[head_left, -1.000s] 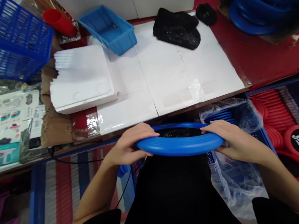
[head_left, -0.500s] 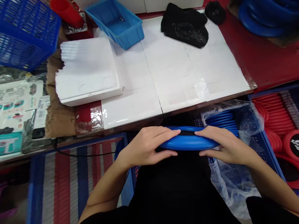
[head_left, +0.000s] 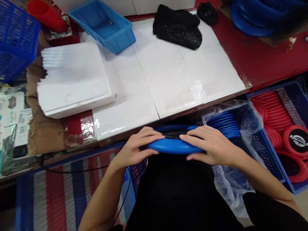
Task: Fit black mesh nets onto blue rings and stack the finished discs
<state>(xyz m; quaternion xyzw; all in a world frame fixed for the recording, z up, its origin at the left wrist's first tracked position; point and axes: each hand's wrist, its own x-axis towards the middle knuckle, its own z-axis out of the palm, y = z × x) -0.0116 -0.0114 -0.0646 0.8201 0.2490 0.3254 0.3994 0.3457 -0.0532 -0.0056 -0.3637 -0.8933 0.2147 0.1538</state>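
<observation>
A blue ring (head_left: 172,146) with black mesh inside it is squeezed flat over my lap, just below the table's front edge. My left hand (head_left: 137,148) grips its left end, fingers over the top and thumb beneath. My right hand (head_left: 211,146) is wrapped over its right half, fingers reaching toward the middle. Both hands are closed on the ring and nearly meet. Only a thin strip of the mesh shows between the folded rims.
White sheets (head_left: 173,73) cover the table, with a white foam block (head_left: 72,78), a blue tray (head_left: 103,25) and black mesh pieces (head_left: 178,27) on it. A bag-lined crate with blue rings (head_left: 225,123) and a crate of red rings (head_left: 276,112) stand at right. A blue basket (head_left: 14,38) sits far left.
The ring has been pressed from a wide oval into a narrow fold. My hands have come closer together, the right one sliding left along the ring.
</observation>
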